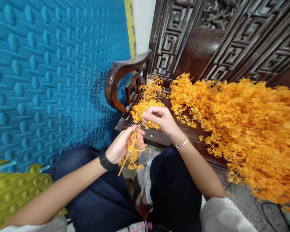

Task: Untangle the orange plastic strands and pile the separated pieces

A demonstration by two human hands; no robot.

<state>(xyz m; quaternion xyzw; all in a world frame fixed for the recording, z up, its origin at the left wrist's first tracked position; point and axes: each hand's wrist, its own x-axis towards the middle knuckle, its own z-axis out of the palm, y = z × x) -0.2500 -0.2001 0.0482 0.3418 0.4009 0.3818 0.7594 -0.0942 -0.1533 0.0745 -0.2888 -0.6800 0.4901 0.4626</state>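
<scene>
My left hand [122, 143] is closed around a bunch of orange plastic stems [133, 149] with small branching tips, which dangle below the palm over my lap. Just above it, my right hand [157, 117] pinches with thumb and forefinger at the upper end of a thin orange strand that runs up from the bunch. Whether the pinched strand is separate from the bunch cannot be made out. Behind my hands, a smaller pile of the same orange pieces [145, 108] lies on the dark wooden bench seat [154, 137].
A large heap of orange stems [256, 129] covers the bench to the right and spills over its front edge. The curved wooden armrest [116, 80] stands at left, beside a blue foam mat [50, 80]. A carved wooden backrest [195, 48] rises behind. A black cable [264, 209] lies at lower right.
</scene>
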